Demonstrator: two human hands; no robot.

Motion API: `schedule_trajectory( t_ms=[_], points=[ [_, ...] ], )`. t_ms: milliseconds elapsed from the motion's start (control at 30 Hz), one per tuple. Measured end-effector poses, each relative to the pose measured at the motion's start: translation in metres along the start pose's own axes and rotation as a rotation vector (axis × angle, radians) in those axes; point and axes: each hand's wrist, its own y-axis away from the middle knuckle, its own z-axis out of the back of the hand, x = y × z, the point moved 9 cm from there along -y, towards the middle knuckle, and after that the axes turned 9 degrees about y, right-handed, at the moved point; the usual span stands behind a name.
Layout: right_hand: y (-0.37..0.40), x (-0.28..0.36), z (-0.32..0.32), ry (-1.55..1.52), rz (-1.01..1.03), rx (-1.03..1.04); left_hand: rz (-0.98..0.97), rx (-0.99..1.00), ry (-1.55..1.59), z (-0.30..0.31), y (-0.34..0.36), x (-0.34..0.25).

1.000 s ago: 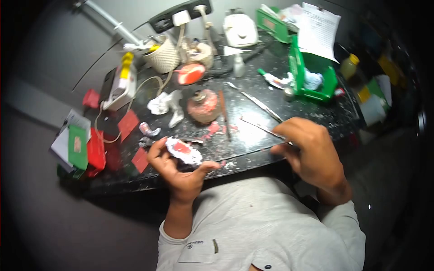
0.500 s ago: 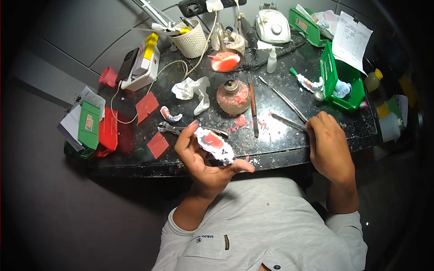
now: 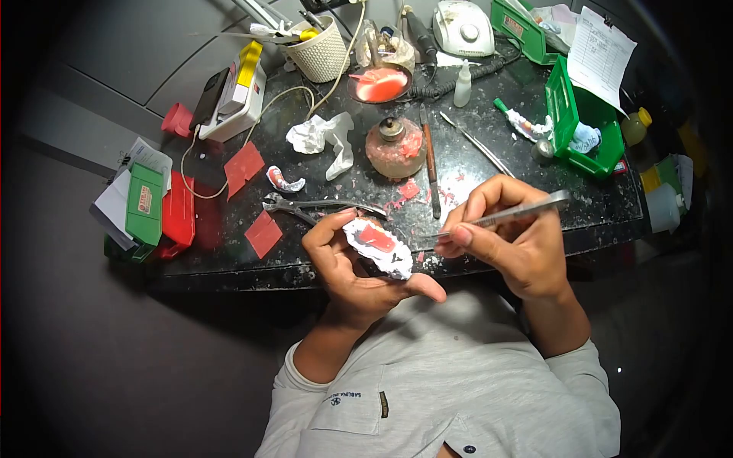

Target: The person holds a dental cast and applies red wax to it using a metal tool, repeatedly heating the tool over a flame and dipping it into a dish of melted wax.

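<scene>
My left hand [image 3: 353, 284] holds a white plaster dental cast [image 3: 397, 262] between fingers and thumb, above the bench's front edge. A piece of red wax [image 3: 377, 237] sits on the cast's upper face. In my right hand [image 3: 531, 252] is a slim metal dental carver [image 3: 525, 211], gripped like a pen. Its flat handle end points up to the right, and its thin tip points left towards the cast, apart from it. Just behind my left hand lie metal pliers [image 3: 284, 204]. Red wax sheets [image 3: 263, 233] lie to the left of that hand.
A spirit burner [image 3: 395, 149] stands mid-bench, with a pan of red wax [image 3: 380, 85] behind it. Beside the burner lie a wooden-handled wax knife [image 3: 430, 156] and a metal instrument [image 3: 477, 145]. Crumpled white paper [image 3: 324, 139] is at left, a green bin [image 3: 599, 156] at right.
My right hand has lifted the metal carver off the bench and brought it left, close to the cast. The cast has shifted slightly right in my left hand.
</scene>
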Motion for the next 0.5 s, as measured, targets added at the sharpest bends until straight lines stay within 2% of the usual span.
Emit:
schedule_trajectory(
  t_ms=[167, 233, 433, 500],
  points=[
    [0.003, 0.0, -0.013, 0.004, 0.085, -0.089, -0.041, 0.016, -0.005, -0.001, -0.001, -0.004],
    [0.004, 0.021, -0.023, 0.424, 0.381, 0.049, -0.05, 0.02, 0.009, 0.0, 0.0, -0.004],
    [0.005, 0.02, -0.036, 0.441, 0.432, 0.075, -0.008, 0.026, 0.138, 0.001, 0.005, 0.001],
    [0.005, 0.021, -0.036, 0.465, 0.467, 0.078, -0.054, 0.013, 0.102, 0.002, 0.003, -0.002]
  ],
)
